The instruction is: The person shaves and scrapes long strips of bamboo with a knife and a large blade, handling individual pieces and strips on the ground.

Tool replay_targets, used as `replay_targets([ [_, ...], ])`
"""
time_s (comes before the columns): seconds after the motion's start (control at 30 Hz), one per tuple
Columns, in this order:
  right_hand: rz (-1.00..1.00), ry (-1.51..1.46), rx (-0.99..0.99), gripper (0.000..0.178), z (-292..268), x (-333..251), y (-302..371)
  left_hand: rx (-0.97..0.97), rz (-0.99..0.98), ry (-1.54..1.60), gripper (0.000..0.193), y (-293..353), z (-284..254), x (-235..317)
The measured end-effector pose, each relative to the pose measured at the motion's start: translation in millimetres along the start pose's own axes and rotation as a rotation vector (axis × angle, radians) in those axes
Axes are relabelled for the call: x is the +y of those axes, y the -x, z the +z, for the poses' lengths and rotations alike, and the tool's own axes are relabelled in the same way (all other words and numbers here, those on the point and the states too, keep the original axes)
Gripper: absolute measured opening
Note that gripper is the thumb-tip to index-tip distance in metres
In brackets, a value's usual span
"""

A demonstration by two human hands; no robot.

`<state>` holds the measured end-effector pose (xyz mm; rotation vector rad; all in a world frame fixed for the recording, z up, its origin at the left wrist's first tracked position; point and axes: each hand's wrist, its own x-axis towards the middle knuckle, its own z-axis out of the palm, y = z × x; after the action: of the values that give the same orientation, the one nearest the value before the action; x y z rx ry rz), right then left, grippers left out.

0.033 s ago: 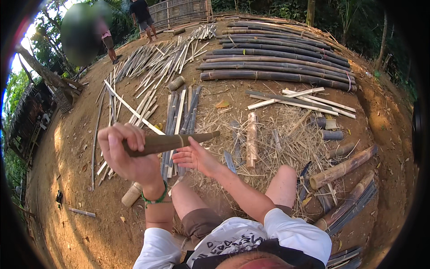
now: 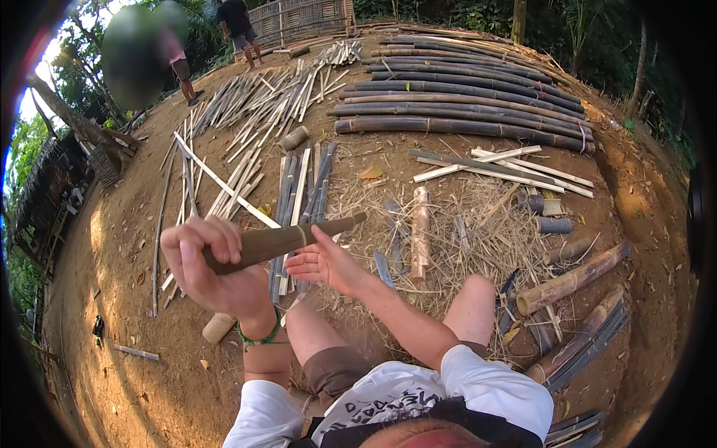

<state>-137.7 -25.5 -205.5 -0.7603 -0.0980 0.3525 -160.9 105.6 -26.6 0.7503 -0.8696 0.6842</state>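
Observation:
My left hand (image 2: 205, 261) has its fingers closed round the wide end of a long, tapered brown piece that looks like a wooden sheath (image 2: 276, 243). A thin pale ring circles it near the middle, and its narrow tip points right and slightly up. Beneath the ring, my right hand (image 2: 328, 261) is open with fingers stretched out. Its thumb lies against the sheath's side. Under the hands lie dark and pale bamboo strips (image 2: 302, 187). By my right knee a dark, narrow object (image 2: 508, 287) rests on the ground, its kind unclear.
Shavings surround an upright bamboo section (image 2: 420, 231). Long bamboo poles (image 2: 463, 112) lie at the back right, with split strips (image 2: 261, 104) heaped back left. Thick bamboo pieces (image 2: 571, 280) lie to my right. Two people (image 2: 239, 33) stand far back left.
My left hand has dipped slightly, lowering the sheath's wide end while its tip has risen a little. My right hand has hardly moved.

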Motion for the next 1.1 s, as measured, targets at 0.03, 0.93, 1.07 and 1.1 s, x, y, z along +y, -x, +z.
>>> replay_targets([
  [0.03, 0.025, -0.034, -0.001, 0.063, 5.9, -2.9, 2.7, 0.021, 0.012, -0.017, 0.019, 10.4, 0.0, 7.3],
  [0.93, -0.705, -0.056, 0.61, 0.038, -67.4, -79.6, 56.1, -0.257, -1.226, -0.385, 0.027, 238.4, -86.3, -29.5],
  [1.07, -0.927, -0.01, 0.703, 0.037, -56.8, -89.3, 95.7, -0.331, -1.354, -0.158, 0.03, 264.1, -72.9, -49.6],
  [1.1, -0.972, 0.066, 0.783, 0.038, -62.1, -96.0, 114.5, -0.408, -1.383, -0.121, 0.033, 268.8, -57.2, -55.1],
])
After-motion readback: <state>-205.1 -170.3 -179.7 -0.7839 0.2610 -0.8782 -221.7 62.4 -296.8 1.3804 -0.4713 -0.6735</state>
